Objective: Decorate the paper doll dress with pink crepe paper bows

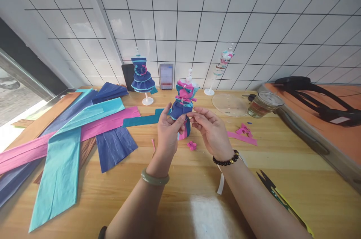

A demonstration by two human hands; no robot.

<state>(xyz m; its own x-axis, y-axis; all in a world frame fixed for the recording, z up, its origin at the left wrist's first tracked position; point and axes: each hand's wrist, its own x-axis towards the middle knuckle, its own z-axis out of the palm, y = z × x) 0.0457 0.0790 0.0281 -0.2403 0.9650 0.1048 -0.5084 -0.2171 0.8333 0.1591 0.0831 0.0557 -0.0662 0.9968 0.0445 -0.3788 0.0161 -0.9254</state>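
Observation:
A miniature dress form (190, 75) stands upright at the middle of the table, dressed in a pink bodice with teal trim, a pink bow belt and a blue skirt (180, 109). My left hand (167, 135) is closed on the left side of the skirt, thumb across its front. On the other side, the fingertips of my right hand (210, 130) pinch the skirt's right edge. Between and below my hands, a pink and teal strip hangs under the skirt. A small pink flower (192, 145) lies on the tabletop just below it.
Coloured crepe strips (64, 156) overlap at the left. Behind stand a blue-dressed form (143, 75), a phone (166, 76) and a white-dressed form (224, 62). To the right are a clear lid (229, 104), a glass (263, 103), pink scraps (244, 135) and yellow thread snips (284, 201).

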